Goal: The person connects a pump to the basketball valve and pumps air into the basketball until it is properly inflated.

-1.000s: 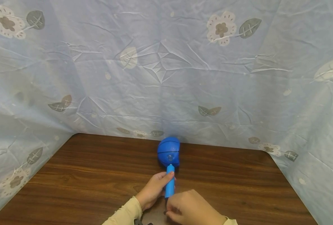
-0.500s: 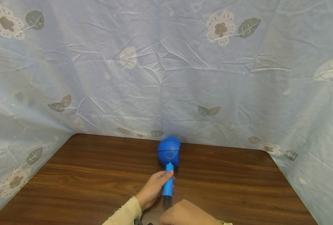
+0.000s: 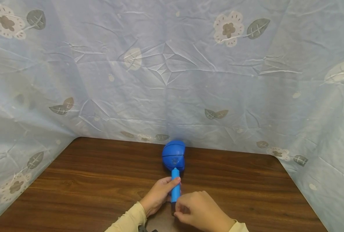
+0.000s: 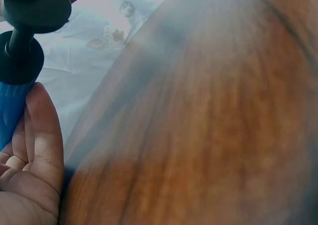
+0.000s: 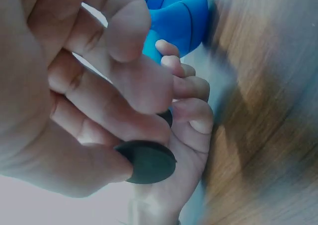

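A partly caved-in blue ball with dark seams sits at the back of the table. Against its near side points a light blue hand pump, its tip at the ball's surface. My left hand grips the pump barrel, thumb laid along the top. At the near end, my right hand pinches the pump's black disc-shaped handle between thumb and fingers. The left wrist view has the handle close to the black end cap, with a short length of rod between them.
The brown wood-grain table extends to both sides of the hands. A pale flowered cloth hangs behind and along the sides. A small dark object shows by the left sleeve at the bottom edge.
My right hand first drew the pump handle back toward me, then pushed it forward again toward the barrel. The left hand and the ball stay nearly in place.
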A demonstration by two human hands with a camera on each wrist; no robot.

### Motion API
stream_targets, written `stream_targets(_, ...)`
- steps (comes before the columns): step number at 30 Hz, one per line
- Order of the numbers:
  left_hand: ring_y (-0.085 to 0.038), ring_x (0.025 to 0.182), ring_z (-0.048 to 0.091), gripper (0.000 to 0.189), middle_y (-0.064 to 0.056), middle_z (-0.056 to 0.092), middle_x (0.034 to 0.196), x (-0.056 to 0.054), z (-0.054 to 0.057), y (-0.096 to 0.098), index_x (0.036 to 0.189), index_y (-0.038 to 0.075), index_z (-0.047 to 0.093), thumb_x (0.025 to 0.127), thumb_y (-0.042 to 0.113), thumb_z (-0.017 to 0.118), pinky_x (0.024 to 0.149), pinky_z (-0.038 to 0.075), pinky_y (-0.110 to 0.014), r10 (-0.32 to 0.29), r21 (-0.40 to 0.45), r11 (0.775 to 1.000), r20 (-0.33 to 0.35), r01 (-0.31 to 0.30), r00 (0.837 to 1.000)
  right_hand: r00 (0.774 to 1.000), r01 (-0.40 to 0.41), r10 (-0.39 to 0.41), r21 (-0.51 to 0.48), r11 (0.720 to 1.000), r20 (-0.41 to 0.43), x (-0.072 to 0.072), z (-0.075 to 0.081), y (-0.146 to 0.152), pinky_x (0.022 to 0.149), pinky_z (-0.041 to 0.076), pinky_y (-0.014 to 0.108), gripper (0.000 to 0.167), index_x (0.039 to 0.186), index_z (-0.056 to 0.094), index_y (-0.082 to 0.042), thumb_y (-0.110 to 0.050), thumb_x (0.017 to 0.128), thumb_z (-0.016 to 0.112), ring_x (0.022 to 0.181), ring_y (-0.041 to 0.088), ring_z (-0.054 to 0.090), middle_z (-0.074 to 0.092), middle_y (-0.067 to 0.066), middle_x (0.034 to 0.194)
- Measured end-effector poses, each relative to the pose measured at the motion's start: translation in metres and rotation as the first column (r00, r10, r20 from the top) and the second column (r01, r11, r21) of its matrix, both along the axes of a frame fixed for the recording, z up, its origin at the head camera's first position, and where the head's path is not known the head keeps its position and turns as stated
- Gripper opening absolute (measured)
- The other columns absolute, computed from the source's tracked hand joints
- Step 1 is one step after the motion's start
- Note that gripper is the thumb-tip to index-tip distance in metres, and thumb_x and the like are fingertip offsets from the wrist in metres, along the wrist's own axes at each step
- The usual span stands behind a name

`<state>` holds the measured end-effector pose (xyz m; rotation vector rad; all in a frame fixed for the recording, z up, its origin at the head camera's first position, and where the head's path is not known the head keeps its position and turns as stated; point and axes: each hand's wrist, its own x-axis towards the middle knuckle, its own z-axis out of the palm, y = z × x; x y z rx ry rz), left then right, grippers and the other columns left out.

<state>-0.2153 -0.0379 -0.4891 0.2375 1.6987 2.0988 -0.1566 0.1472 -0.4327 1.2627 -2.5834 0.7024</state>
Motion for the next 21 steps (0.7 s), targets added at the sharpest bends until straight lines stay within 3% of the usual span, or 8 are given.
stream_targets(13,-0.013,0.086,0.066,0.052,-0.005,0.066,0.094,0.001,0.000,0.000,0.115,-0.006,0.061,0.105,0.045,0.059,0.076,0.059,-0.029,-0.031,-0.022,0.999,-0.035,0.030,0.999,0.997,-0.045,0.044,0.017,0.999,0.056,0.003,0.005,-0.001,0.058,0.038,0.003,0.016,0.080,0.069,-0.023,-0.016,0.090,0.079,0.062,-0.014,0.041,0.053,-0.023,0.071)
stream_targets(21,-0.015,0.086,0.068,0.056,-0.006,0.067,0.096,0.000,-0.003,-0.002,0.118,-0.006,0.060,0.105,0.048,0.056,0.076,0.060,-0.031,-0.036,-0.016,0.999,-0.031,0.036,0.999,0.959,-0.166,0.143,0.077,0.983,0.246,0.010,0.009,-0.005,0.060,0.043,0.006,0.015,0.082,0.072,-0.024,-0.025,0.096,0.075,0.065,-0.017,0.047,0.060,-0.026,0.073)
